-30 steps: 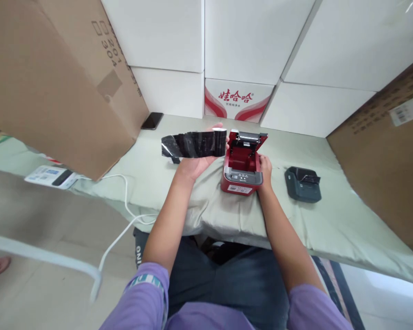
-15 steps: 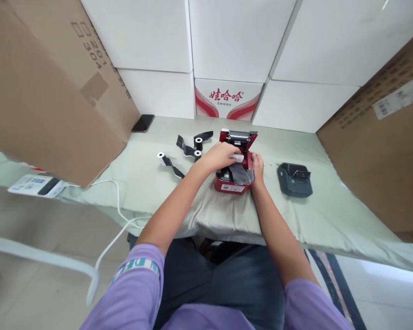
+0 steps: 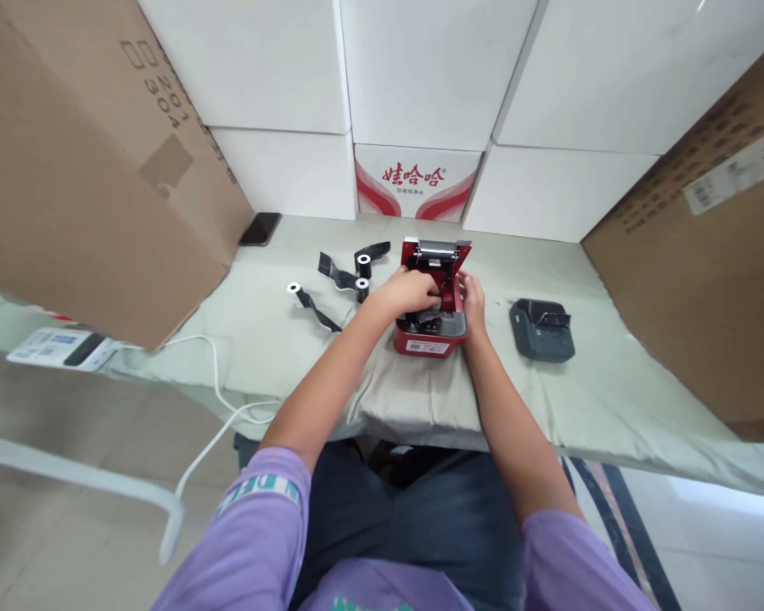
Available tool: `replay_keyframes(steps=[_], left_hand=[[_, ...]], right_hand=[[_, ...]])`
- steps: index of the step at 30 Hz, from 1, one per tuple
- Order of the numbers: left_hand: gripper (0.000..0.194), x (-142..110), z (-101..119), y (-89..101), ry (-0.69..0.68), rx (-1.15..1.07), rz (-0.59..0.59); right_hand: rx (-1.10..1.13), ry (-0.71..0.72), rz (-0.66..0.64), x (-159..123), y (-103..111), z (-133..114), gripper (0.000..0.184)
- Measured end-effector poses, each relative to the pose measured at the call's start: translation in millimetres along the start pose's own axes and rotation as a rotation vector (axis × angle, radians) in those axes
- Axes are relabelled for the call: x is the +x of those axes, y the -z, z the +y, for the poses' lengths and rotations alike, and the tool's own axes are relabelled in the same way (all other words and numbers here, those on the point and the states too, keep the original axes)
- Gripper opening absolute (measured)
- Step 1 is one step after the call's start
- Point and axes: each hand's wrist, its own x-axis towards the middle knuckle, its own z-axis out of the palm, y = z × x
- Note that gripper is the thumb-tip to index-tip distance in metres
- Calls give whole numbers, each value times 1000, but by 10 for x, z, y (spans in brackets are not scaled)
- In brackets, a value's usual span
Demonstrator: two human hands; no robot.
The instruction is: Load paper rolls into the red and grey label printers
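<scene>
A small red and black receipt printer (image 3: 428, 346) stands on the cloth with its lid (image 3: 436, 252) raised. My left hand (image 3: 408, 291) reaches into its open compartment from the left, fingers curled down around a paper roll that they mostly hide. A black strip of the paper (image 3: 430, 315) shows just below those fingers. On the printer's right side my right hand (image 3: 473, 299) grips the body beside the lid, its fingertips partly behind it. Left of the printer lie small black rolls with white cores: one roll (image 3: 364, 265) at the back, another roll (image 3: 362, 293) closer, and a loosely unwound roll (image 3: 294, 290).
A dark grey portable printer (image 3: 541, 329) sits to the right. Cardboard boxes (image 3: 102, 170) (image 3: 706, 255) flank the table, and white boxes (image 3: 413, 182) stack along the back. A phone (image 3: 261, 229) lies at back left. A white cable (image 3: 216, 373) hangs over the front edge.
My left hand has lowered the paper roll into the printer, and its white end no longer shows. The black strip has drawn in from the front rim. My right hand stays at the printer's side.
</scene>
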Motion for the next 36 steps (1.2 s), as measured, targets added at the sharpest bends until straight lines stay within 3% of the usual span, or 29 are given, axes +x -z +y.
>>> replay_keyframes(steps=[3,9,13,18,25,28,31,33,36], left_hand=[[35,-332,82,-2,-17,-102,98],[17,-931,182,-357,-186,-84,413],[26,-1004,214,-603,-200,-105,479],[30,-1017,227,-708,-194,-156,506],[28,-1052,259,-739,-225,-184,520],[25,-1014,242,-694,-119,-273,649],[36,-873,141,-634,163,-493,851],[56,-743,45,-612,326,-736,820],[69,-577,-58,-622,403,-1080,659]], right_hand=[[69,81,-120,18,-2,-68,55],[96,110,-235,-74,-68,-297,66],[149,101,-205,-159,-51,-396,54],[147,65,-285,-259,108,-430,29],[139,46,-291,-263,183,-369,59],[166,45,-302,-234,182,-353,66],[150,44,-306,-238,190,-363,68],[137,41,-307,-251,194,-372,69],[122,44,-306,-253,185,-369,70]])
